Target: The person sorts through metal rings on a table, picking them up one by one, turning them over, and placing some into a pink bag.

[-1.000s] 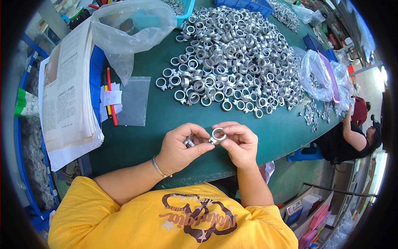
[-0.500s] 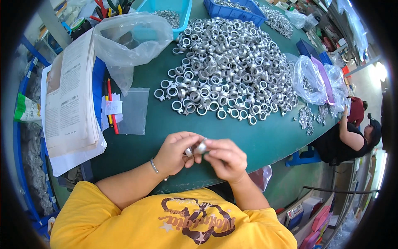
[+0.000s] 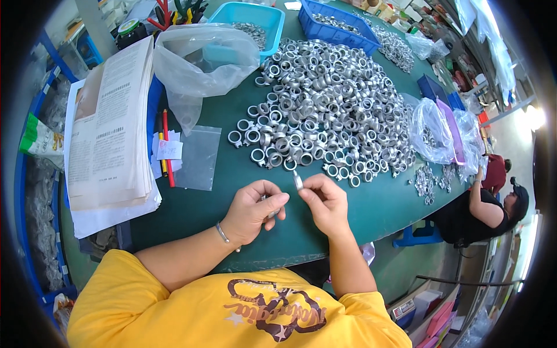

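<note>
Over the near part of the green table (image 3: 191,214), my left hand (image 3: 254,210) is closed around a silver metal ring (image 3: 271,214), mostly hidden by the fingers. Just to its right, my right hand (image 3: 326,204) pinches another metal ring (image 3: 297,180) between thumb and fingertips. That ring is seen edge-on, with its small lug pointing away from me. The two hands are apart. Beyond them spreads a large heap of similar lugged metal rings (image 3: 333,98); the held ring is near its front edge.
Left of the heap lie a clear plastic bag (image 3: 200,72), a flat clear bag (image 3: 200,165), red and yellow pens (image 3: 167,145) and a newspaper stack (image 3: 110,127). Turquoise (image 3: 277,35) and blue bins (image 3: 342,36) stand behind. Smaller metal parts (image 3: 425,181) lie right; a co-worker (image 3: 481,209) sits beyond.
My right hand has moved away from the left and forward toward the heap, carrying its ring. My left hand has closed further over its ring. The view has shifted slightly.
</note>
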The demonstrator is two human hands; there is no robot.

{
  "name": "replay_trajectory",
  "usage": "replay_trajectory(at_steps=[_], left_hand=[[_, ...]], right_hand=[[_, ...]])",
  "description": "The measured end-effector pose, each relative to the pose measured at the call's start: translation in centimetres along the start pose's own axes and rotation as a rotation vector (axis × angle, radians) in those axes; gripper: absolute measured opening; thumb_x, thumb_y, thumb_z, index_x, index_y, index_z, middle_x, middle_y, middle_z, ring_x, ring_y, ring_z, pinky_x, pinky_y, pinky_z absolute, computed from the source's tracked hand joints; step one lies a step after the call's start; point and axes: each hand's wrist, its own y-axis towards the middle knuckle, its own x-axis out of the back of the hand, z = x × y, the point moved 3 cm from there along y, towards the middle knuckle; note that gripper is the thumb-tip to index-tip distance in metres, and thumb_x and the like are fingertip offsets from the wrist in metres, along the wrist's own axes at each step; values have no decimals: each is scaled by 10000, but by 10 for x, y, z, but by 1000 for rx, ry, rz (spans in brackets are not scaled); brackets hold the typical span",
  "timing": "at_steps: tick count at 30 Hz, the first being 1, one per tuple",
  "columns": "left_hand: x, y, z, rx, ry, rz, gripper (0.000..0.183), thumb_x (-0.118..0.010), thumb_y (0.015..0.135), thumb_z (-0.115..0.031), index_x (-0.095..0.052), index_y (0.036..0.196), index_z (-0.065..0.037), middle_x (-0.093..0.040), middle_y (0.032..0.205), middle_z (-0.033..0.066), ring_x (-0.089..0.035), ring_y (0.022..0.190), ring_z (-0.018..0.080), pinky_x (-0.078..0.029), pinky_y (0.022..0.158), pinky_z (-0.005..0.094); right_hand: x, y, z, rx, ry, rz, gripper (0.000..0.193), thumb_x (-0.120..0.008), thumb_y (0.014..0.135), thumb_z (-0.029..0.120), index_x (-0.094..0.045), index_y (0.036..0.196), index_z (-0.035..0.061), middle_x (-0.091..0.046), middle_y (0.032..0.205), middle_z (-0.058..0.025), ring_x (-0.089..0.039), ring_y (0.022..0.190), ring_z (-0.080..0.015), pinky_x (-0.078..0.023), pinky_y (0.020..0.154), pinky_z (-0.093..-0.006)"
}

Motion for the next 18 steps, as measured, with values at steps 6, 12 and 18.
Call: replay_trajectory(at_steps=[6, 12, 18], left_hand=[[-1, -2, -4, -47, 109, -23, 113, -595, 833, -100, -584, 893, -5, -571, 714, 64, -520, 553, 78, -369, 410, 159], [-1, -2, -2, -67, 150, -25, 122, -631, 806, -100, -613, 879, -4, -581, 737, 40, -511, 567, 60, -376, 442, 159], [-3, -4, -7, -429, 557, 28, 84, -655, 754, -11, -623, 832, -8, -558, 820, 37, -525, 631, 82, -409, 532, 178]], right_hand=[[-5, -2, 1, 199, 74, 139, 88, -639, 729, -32, -594, 796, 3, -595, 778, -93, -564, 687, -191, -448, 611, -266], [-4, -2, 5, 306, -57, 177, 102, -646, 720, -35, -601, 798, 11, -595, 801, -99, -572, 704, -197, -451, 614, -267], [-6, -6, 0, -89, 581, 156, 252, -643, 747, -30, -563, 986, -27, -582, 935, -96, -569, 789, -147, -471, 689, -264]])
